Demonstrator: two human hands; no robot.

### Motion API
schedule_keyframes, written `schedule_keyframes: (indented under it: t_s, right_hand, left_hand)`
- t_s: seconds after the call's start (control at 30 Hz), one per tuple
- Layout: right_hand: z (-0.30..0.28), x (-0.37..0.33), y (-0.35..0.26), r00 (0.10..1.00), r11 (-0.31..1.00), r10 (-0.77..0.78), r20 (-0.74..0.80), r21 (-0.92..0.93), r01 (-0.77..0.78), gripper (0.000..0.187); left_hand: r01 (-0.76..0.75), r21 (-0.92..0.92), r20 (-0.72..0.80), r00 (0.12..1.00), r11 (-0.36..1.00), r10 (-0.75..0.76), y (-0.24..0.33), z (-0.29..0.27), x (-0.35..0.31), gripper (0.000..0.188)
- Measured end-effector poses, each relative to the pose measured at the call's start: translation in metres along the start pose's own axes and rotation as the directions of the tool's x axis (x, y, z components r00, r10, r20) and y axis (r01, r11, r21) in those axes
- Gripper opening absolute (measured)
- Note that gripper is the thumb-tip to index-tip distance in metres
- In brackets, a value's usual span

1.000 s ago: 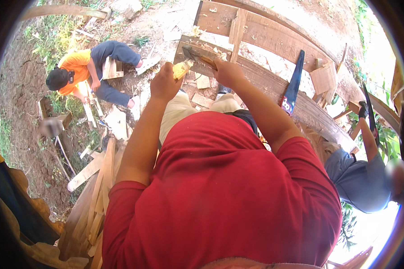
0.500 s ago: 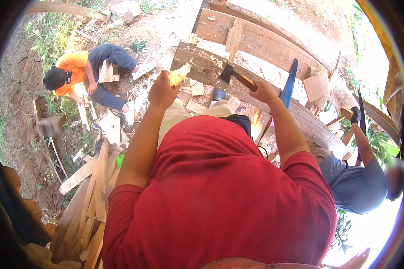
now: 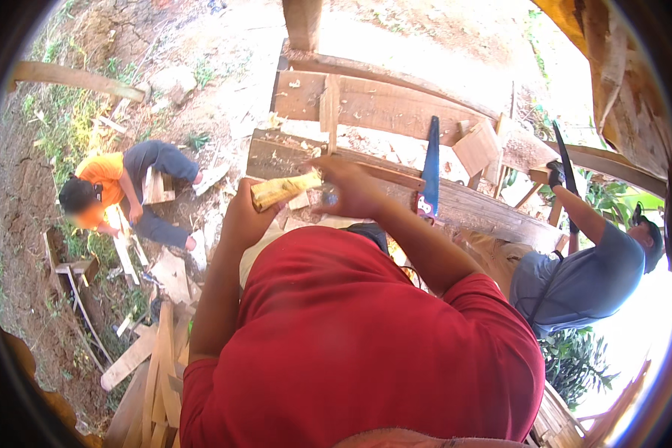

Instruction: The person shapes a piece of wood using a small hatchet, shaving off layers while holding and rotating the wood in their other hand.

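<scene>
My left hand (image 3: 248, 211) grips a roughly hewn, pale yellow piece of wood (image 3: 280, 191) at its near end, holding it above my lap. My right hand (image 3: 347, 187) is at the other end of that piece, fingers and thumb apart around its tip; whether they touch it is hard to tell. Behind the hands runs a thick timber bench (image 3: 276, 151) strewn with shavings. A handsaw (image 3: 431, 160) with a blue blade stands by the bench, right of my right hand. The hatchet seen earlier does not show plainly now.
A person in orange (image 3: 104, 179) sits at left among wood pieces. At right, another person in dark blue-grey (image 3: 590, 280) has a hand by a dark blade (image 3: 565, 157). Long wooden slats (image 3: 160, 373) are heaped at lower left. A board (image 3: 381, 101) stretches beyond the bench.
My right hand has let go of the hatchet and moved left to the tip of the yellow wood. The wood has tilted flatter in my left hand. The whole view has shifted.
</scene>
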State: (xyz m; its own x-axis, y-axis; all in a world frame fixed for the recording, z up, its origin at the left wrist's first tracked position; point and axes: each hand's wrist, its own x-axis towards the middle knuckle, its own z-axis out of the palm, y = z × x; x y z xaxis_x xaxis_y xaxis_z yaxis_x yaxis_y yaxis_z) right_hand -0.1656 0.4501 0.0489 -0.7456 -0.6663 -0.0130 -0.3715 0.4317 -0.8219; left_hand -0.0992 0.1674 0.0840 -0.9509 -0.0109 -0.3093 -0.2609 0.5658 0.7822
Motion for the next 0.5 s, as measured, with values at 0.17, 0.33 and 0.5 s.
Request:
schedule_keyframes:
  t_s: [0.17, 0.33, 0.5]
  right_hand:
    - [-0.005, 0.023, -0.057, 0.987, 0.983, 0.062, 0.151, 0.164, -0.087, 0.078]
    - [-0.035, 0.012, -0.054, 0.976, 0.98, 0.18, 0.123, 0.066, -0.189, 0.074]
    - [-0.044, -0.016, -0.009, 0.917, 0.918, 0.396, 0.038, 0.005, -0.397, 0.068]
  left_hand:
    - [-0.106, 0.093, 0.141, 0.986, 0.99, 0.093, 0.073, -0.019, -0.004, 0.065]
    - [-0.177, 0.166, -0.06, 0.98, 0.97, 0.189, 0.147, -0.081, -0.042, 0.081]
    - [-0.696, -0.189, -0.313, 0.711, 0.692, 0.63, 0.258, -0.176, -0.148, 0.006]
